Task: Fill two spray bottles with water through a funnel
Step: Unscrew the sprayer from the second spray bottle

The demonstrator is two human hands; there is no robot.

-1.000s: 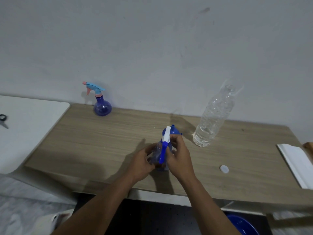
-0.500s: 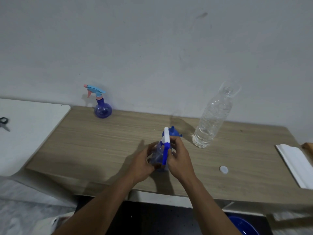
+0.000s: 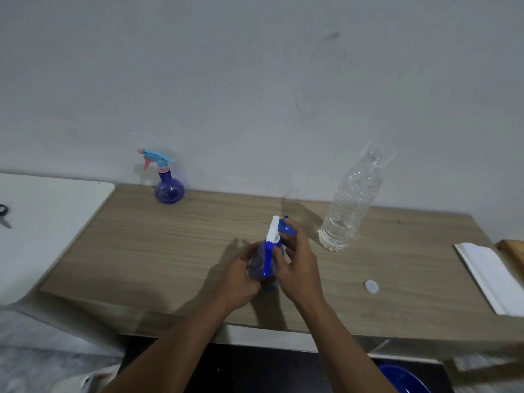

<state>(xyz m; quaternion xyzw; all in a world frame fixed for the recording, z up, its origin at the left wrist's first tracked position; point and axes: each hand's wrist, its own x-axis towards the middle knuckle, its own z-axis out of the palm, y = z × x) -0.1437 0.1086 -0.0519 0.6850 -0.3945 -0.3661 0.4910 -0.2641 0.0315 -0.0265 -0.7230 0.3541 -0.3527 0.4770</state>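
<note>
A blue spray bottle point(image 3: 263, 263) with a white and blue trigger head point(image 3: 272, 236) stands near the front middle of the wooden table point(image 3: 170, 251). My left hand point(image 3: 241, 276) grips its body from the left. My right hand point(image 3: 300, 268) holds the head and neck from the right. A blue funnel point(image 3: 287, 226) peeks out just behind my right fingers. A second, round blue spray bottle point(image 3: 169, 188) with a light blue and pink head stands at the back left by the wall. A clear water bottle point(image 3: 350, 205), uncapped and partly filled, stands at the back right.
A white bottle cap point(image 3: 371, 287) lies on the table right of my hands. A white folded sheet point(image 3: 490, 276) lies at the right edge. A white surface point(image 3: 51, 222) with scissors point(image 3: 3, 215) adjoins on the left. A blue basin point(image 3: 405, 380) sits below the table.
Both hands stay on the spray bottle, my right fingers shifting slightly on its head. The camera has tilted a little, so the scene sits lower in view.
</note>
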